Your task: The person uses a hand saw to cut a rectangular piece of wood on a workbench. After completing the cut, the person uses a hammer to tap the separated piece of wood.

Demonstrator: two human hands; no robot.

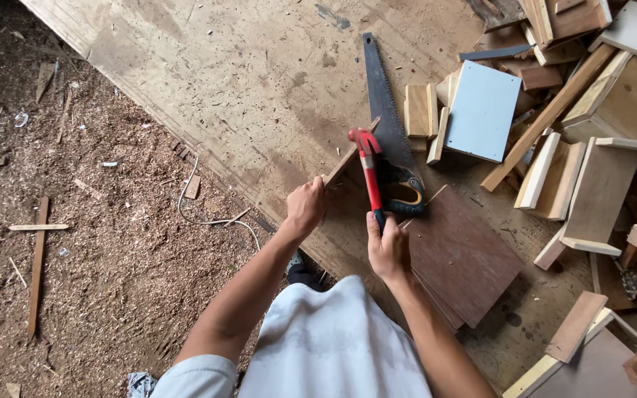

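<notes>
A big plywood sheet [259, 88] runs from the upper left of the frame down to the lower right, worn, stained and dusty, with sawdust-covered ground [75, 258] filling the left side. A heap of offcuts [599, 169] crowds the right edge: boards, blocks and battens lying at all angles, with a pale blue panel [483, 110] at the heap's inner side, upper centre-right. Below centre-right a stack of dark reddish boards [462, 258] lies on the sheet.

A handsaw [386, 125] lies flat at upper centre, its dark blade pointing up the frame, its black-and-yellow handle at the stack's upper corner.

The left hand [305, 208], at centre, is closed around the lower end of a thin wooden strip [352, 152], which slants up to the right and ends by the saw blade. It is pale, narrow and rough-edged.

The right hand [388, 249], just right of centre, has its fingers wrapped round the dark grip of a hammer [369, 169]. The hammer has a red shaft and a red head, and stands nearly upright in the frame, its head just beside the strip's upper end, over the saw blade.
</notes>
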